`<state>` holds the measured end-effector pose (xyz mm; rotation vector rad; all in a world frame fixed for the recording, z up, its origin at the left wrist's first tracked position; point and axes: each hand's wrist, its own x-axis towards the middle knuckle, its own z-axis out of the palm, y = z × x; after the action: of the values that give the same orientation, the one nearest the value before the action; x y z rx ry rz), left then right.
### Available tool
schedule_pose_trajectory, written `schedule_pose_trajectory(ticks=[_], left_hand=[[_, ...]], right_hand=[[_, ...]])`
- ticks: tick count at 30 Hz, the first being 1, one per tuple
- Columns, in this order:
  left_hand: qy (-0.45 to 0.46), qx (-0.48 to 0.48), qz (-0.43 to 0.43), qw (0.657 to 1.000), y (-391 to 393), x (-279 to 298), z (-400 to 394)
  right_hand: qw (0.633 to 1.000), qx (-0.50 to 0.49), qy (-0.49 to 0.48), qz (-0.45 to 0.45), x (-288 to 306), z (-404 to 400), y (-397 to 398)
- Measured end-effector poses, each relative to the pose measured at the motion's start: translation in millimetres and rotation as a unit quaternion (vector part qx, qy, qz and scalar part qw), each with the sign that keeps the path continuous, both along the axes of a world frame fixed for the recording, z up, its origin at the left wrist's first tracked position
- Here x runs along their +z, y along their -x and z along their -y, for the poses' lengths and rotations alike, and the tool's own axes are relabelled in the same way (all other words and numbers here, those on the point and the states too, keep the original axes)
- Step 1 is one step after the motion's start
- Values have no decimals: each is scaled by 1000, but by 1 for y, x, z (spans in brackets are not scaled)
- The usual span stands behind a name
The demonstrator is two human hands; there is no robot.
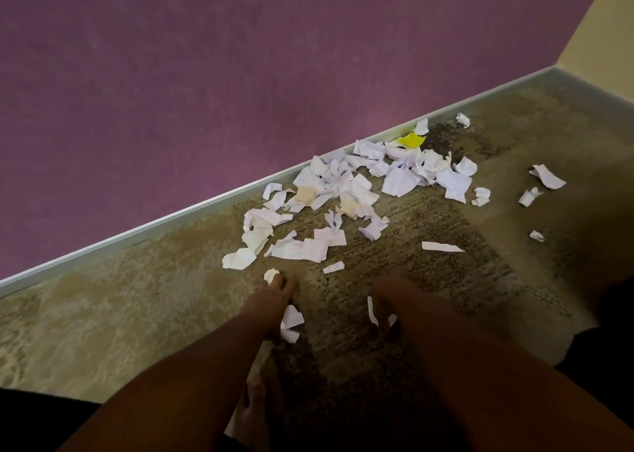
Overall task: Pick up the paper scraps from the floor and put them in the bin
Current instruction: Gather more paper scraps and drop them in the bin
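Several torn paper scraps lie in a loose pile on the carpet along the skirting board, mostly white, with one yellow scrap. My left hand reaches down at the near edge of the pile. Its fingertips touch a small crumpled scrap, and a white scrap sits tucked under its palm. My right hand is lower right of it, blurred, with its fingers curled around a narrow white strip. No bin is in view.
A purple wall and white skirting board run diagonally behind the pile. Stray scraps lie off to the right near the cream wall corner. A bare foot stands on the patterned carpet below my left arm.
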<state>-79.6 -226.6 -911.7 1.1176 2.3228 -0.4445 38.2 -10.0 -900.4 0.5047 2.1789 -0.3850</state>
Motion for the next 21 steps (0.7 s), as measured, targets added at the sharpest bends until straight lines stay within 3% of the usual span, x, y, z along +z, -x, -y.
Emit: schedule_pose_trajectory(ticks=[5, 9, 12, 15, 17, 21], left_hand=[[-10, 58, 68, 996, 8, -3, -15], [-46, 131, 137, 981, 12, -6, -21], [-115, 156, 142, 971, 13, -8, -24], [-169, 173, 160, 957, 14, -7, -34], [-227, 195, 155, 942, 16, -1, -39], [-356, 298, 36, 885, 23, 9, -37]], right_hand=[[1000, 22, -6, -10, -21, 11, 5], [991, -17, -80, -105, -22, 21, 9], [990, -106, 29, -92, -13, 27, 29], [973, -167, 86, -135, 0, 34, 44], [955, -189, 98, -209, -7, 36, 52], [845, -362, 184, -348, -13, 36, 69]])
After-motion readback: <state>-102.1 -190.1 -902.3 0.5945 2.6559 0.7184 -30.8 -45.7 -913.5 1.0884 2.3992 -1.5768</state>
